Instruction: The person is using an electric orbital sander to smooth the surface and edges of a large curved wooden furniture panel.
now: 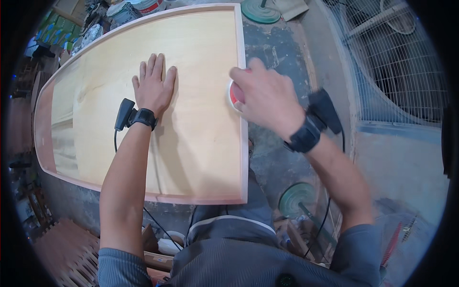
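A large pale wooden panel (205, 143) with a raised, pinkish wood rim lies in front of me. My left hand (154, 88) rests flat on its surface, fingers spread and holding nothing. At the right edge of the panel, my right hand (265, 95) is closed around a round red and white disc (234, 94). The disc lies against the rim, and my fingers hide much of it. Slight blur smears this hand, and I cannot tell exactly what kind of disc it is.
A green round base (260, 10) stands beyond the panel, and another green base (297, 200) is at lower right. A wire-guarded fan (397, 62) is on the right. Tubs (146, 5) sit at the far edge. Stacked wooden pieces (64, 248) lie at lower left.
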A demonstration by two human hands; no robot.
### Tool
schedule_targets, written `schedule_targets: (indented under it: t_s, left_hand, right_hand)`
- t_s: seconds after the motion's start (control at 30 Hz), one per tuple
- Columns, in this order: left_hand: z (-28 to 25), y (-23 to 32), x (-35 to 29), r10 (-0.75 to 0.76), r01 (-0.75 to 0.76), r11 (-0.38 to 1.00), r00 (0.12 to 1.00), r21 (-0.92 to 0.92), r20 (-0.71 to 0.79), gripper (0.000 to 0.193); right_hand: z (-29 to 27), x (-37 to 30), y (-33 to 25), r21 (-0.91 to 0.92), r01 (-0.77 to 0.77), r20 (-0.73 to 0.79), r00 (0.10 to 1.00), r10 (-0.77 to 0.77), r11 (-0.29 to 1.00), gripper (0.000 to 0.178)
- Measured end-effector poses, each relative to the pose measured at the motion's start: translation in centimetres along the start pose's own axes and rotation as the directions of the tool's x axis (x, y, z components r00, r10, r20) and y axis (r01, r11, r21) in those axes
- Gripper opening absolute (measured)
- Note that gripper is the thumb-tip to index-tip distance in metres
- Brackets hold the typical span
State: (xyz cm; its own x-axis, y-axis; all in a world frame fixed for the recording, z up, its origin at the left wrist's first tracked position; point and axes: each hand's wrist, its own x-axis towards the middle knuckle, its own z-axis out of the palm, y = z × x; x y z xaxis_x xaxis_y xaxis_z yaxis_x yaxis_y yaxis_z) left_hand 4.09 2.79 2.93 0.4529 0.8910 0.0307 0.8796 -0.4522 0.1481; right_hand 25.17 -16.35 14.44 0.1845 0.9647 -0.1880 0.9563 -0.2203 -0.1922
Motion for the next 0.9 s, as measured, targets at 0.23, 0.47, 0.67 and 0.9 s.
schedule_targets:
  t_s: [0.23, 0.47, 0.67, 0.9]
  left_hand:
    - [0.5, 0.8, 1.7, -0.032, 0.037, 0.997, 0.997, 0.065, -0.067, 0.07]
    - [0.4, 1.0, 1.6, -0.05, 0.055, 0.995, 0.997, 0.078, -0.054, 0.071]
    - [0.6, 0.9, 1.0, -0.048, 0.051, 0.995, 0.998, 0.085, -0.036, 0.07]
    - [0.3, 0.1, 0.9, -0.073, 0.074, 0.996, 0.997, 0.046, -0.022, 0.068]
  right_hand:
    - [9.3, 0.0, 8.9, 0.843, -0.031, -0.177, 0.926, 0.332, 0.536, 0.052]
    - [12.7, 1.9, 10.4, 0.952, -0.165, 0.236, 0.933, 0.272, -0.259, 0.054]
    - [1.9, 3.6, 7.4, 0.255, 0.231, -0.38, 0.917, -0.122, 0.939, 0.048]
    - [-1.6, 7.4, 5.4, -0.015, 0.248, -0.052, 0.967, -0.249, 0.969, 0.047]
